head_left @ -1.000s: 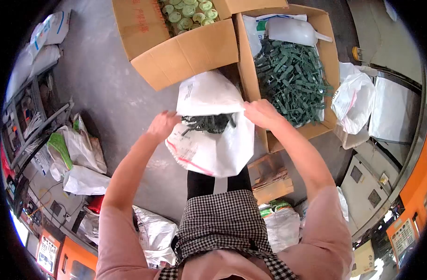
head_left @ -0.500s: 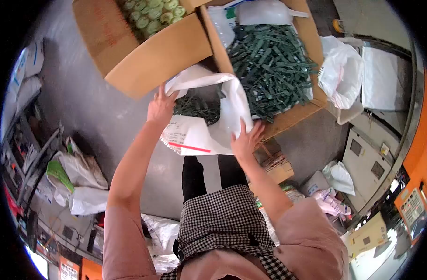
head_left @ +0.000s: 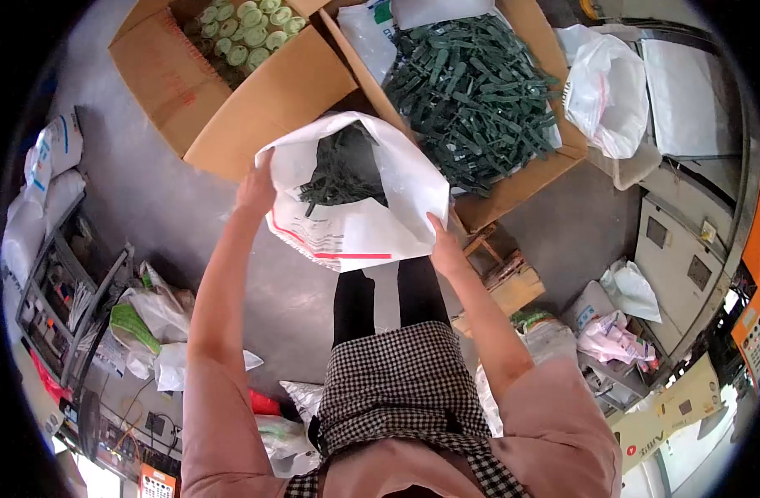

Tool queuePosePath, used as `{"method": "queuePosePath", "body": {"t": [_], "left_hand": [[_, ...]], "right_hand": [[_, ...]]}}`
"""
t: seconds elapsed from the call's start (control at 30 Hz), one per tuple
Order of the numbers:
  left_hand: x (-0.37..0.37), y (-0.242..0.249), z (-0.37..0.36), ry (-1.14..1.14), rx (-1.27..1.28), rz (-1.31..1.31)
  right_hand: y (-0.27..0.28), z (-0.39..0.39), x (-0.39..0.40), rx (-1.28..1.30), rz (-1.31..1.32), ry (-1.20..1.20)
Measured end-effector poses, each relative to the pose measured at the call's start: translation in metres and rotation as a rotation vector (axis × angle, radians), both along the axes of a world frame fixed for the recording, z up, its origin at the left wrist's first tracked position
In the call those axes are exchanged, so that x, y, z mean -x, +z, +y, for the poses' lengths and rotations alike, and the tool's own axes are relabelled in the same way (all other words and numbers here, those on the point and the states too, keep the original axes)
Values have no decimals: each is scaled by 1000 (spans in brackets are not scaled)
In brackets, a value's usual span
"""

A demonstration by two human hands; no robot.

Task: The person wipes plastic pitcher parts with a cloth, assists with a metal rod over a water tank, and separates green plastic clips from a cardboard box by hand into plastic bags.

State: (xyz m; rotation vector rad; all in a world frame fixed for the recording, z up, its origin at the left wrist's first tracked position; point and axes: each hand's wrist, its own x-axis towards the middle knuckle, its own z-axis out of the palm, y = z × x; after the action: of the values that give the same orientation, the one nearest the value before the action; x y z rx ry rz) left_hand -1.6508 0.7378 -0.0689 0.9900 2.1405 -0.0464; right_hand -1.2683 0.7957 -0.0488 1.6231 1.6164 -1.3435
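Note:
A white sack [head_left: 417, 187] with a red stripe and printing hangs between both hands, its mouth spread wide. Inside it lie dark green strip-like plastic pieces [head_left: 338, 178]. My left hand [head_left: 256, 187] is closed on the left side of the sack's rim. On the opposite side, my right hand [head_left: 448, 247] pinches the rim, thumb uppermost. Just beyond the sack stands a cardboard box [head_left: 513, 199] heaped with similar dark green pieces [head_left: 479, 100]. The fingertips of both hands are partly hidden by the sack.
At the upper left, an open cardboard box [head_left: 272, 104] holds several pale green round pieces [head_left: 255, 36]. An open white bag [head_left: 616, 100] stands at the right. A small wooden crate [head_left: 513, 286] is on the floor near my right arm. Metal racks [head_left: 64, 290] line the left.
The sack's mouth has opened wider and its rim is pulled taut. My left hand has moved left and slightly down; my right hand went from spread fingers to gripping the rim.

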Motion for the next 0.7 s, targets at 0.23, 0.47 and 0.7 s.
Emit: {"method": "queuePosePath", "body": {"t": [0.23, 0.47, 0.7], "left_hand": [[-79, 24, 41, -866, -297, 254], [-32, -51, 71, -774, 17, 470], [-137, -67, 69, -813, 121, 410]], "right_hand": [[10, -16, 70, -350, 352, 439], [-39, -81, 59, 346, 175, 978], [0, -47, 57, 14, 314, 779]]}}
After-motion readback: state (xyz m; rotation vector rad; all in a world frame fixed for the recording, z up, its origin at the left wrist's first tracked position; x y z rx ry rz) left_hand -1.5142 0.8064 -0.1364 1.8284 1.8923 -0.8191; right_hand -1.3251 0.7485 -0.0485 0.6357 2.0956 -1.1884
